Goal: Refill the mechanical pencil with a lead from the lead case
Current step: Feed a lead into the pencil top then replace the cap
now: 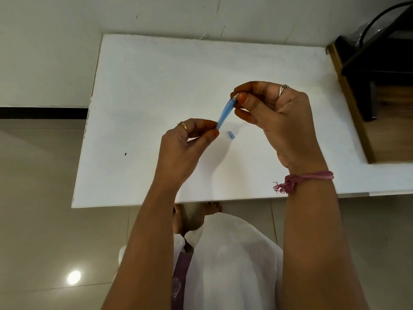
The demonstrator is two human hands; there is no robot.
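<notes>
- Both hands pinch one blue mechanical pencil (pixel 224 113) above the white table (pixel 156 86): the left hand (pixel 185 148) grips its lower end between thumb and fingers, and the right hand (pixel 274 117) grips its upper end at the fingertips.
- One white table fills the middle of the view, its far edge against a pale wall (pixel 67 41), with glossy beige floor tiles (pixel 40 198) to its left and below its near edge.
- One dark wooden unit (pixel 380 97) stands just beside the table's right edge.
- One small blue cap (pixel 231 134) lies on the table, just under the pencil.
- One tiny dark speck (pixel 125 154) lies on the table, well left of the hands.
- Two rings show, one per hand; one pink thread (pixel 308 177) circles the right wrist.
</notes>
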